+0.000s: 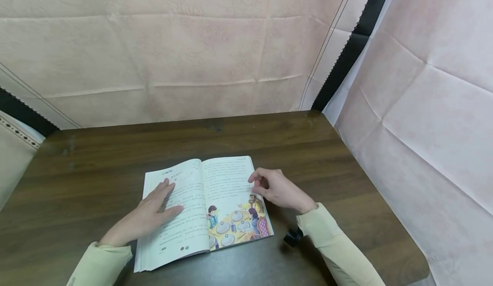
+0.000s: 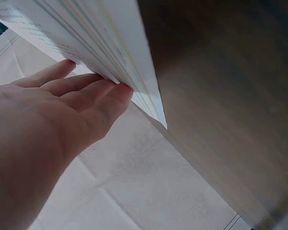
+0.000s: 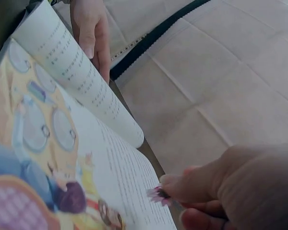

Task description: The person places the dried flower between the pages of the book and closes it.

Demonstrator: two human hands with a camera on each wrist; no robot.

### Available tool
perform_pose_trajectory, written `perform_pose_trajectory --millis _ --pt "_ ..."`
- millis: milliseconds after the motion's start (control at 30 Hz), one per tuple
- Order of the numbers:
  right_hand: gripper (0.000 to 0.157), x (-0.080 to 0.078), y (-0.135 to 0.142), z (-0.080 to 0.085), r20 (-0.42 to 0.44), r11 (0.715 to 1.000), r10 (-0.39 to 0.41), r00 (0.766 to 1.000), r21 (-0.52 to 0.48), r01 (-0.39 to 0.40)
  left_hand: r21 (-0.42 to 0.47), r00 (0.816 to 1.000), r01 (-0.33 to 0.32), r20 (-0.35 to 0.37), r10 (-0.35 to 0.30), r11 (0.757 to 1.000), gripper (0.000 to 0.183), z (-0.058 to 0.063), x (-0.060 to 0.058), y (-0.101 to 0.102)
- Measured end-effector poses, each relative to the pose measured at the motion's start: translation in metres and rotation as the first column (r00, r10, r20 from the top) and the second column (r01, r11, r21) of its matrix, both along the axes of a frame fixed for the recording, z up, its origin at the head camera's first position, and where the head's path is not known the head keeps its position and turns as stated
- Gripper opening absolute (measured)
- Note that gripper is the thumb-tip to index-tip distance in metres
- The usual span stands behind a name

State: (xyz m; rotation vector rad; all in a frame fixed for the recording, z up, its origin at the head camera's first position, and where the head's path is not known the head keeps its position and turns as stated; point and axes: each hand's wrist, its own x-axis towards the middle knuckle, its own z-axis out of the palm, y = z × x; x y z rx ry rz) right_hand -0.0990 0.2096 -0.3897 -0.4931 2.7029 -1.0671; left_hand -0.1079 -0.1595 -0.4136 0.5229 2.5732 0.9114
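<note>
An open book (image 1: 227,181) with printed text lies on the wooden table, a colour illustration filling the lower part of its right page. My left hand (image 1: 144,217) rests on the left page, its fingers extended and the thumb apart. In the left wrist view, fingertips meet the book's page edges (image 2: 141,103). My right hand (image 1: 280,188) is at the right page's outer edge, fingers bent toward the thumb. The right wrist view shows it pinching a small pink flower-shaped thing (image 3: 158,195) over that page; most of this thing is hidden in the head view.
The brown wooden table (image 1: 96,170) extends around the book. Beyond its far edge hangs a pale pink cloth wall (image 1: 192,55), with another cloth panel (image 1: 435,106) along the right side. A small black object (image 1: 293,237) sits beneath the right sleeve.
</note>
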Motion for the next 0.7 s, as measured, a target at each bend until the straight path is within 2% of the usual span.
perform_pose_trajectory --millis 167,533,700 --pt "0.02 -0.006 -0.01 0.0 -0.02 1.0 0.002 1.0 -0.031 -0.002 0.003 1.0 0.002 -0.007 -0.002 1.0 0.091 0.0 0.001 0.0" --pt "0.021 -0.008 -0.012 -0.004 0.035 1.0 0.008 0.999 -0.014 -0.007 -0.006 1.0 -0.002 -0.018 0.002 1.0 0.091 0.0 0.001 -0.001" --pt "0.019 -0.01 -0.014 -0.006 -0.003 0.998 -0.004 1.0 0.055 0.004 -0.008 1.0 -0.007 -0.014 0.006 1.0 0.091 0.001 0.001 -0.001"
